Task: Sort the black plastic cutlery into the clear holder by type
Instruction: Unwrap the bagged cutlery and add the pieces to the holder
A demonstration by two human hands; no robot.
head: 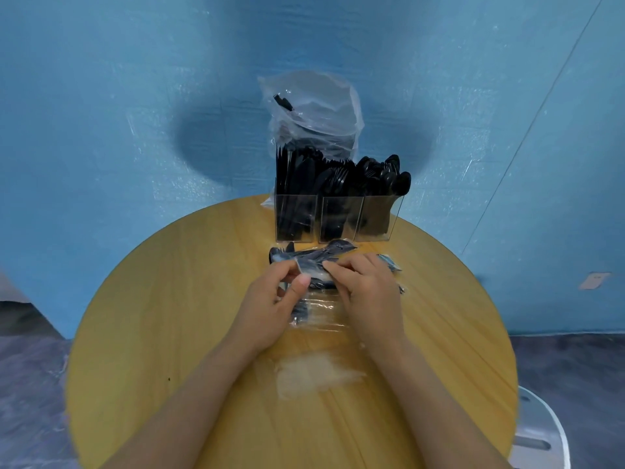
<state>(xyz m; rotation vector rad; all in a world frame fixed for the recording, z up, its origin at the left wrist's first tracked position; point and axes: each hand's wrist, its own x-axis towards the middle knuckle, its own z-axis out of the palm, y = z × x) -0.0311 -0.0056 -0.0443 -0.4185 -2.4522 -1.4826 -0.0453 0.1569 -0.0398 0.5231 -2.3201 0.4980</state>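
A round wooden table (169,316) stands against a blue wall (101,113), white stool (548,431) beside.

Bare table (169,299) flanks the hands; the full holder (338,216) blocks ahead.

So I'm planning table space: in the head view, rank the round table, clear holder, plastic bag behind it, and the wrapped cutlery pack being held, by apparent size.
1. Round table
2. Clear holder and plastic bag: look alike, and the bag sits farther back, so unranked
3. Wrapped cutlery pack

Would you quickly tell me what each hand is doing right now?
Left hand: pinching the wrapped cutlery packet.
Right hand: pinching the same packet.
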